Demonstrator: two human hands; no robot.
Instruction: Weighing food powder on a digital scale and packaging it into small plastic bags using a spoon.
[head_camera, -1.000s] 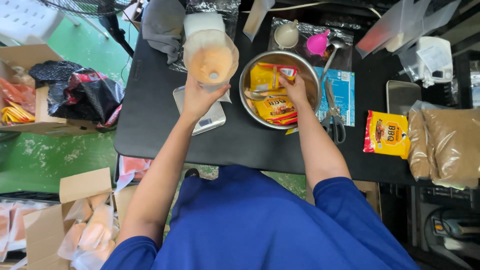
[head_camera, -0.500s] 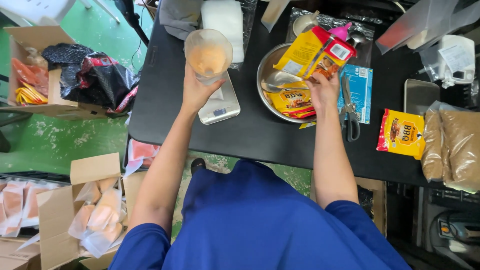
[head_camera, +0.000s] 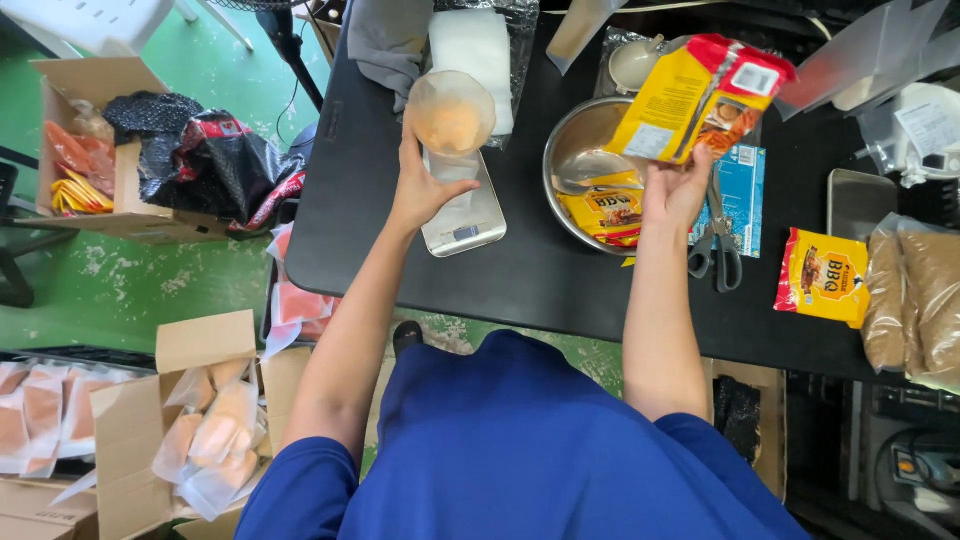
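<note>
My left hand (head_camera: 425, 190) grips clear bag (head_camera: 452, 112) above scale (head_camera: 465, 215); right hand (head_camera: 678, 190) grips yellow packet (head_camera: 690, 95), bowl (head_camera: 580, 135) at 9 o'clock.

On the table (head_camera: 560, 285): scale (head_camera: 465, 215) at left, metal bowl (head_camera: 585, 150) to its right, packets inside the bowl. Scissors (head_camera: 718, 250) right of the bowl; a seasoning packet (head_camera: 826, 277) further right, bulk bags (head_camera: 915, 300) at the far edge. Cardboard boxes (head_camera: 130, 420) on the floor, left of the table.
</note>
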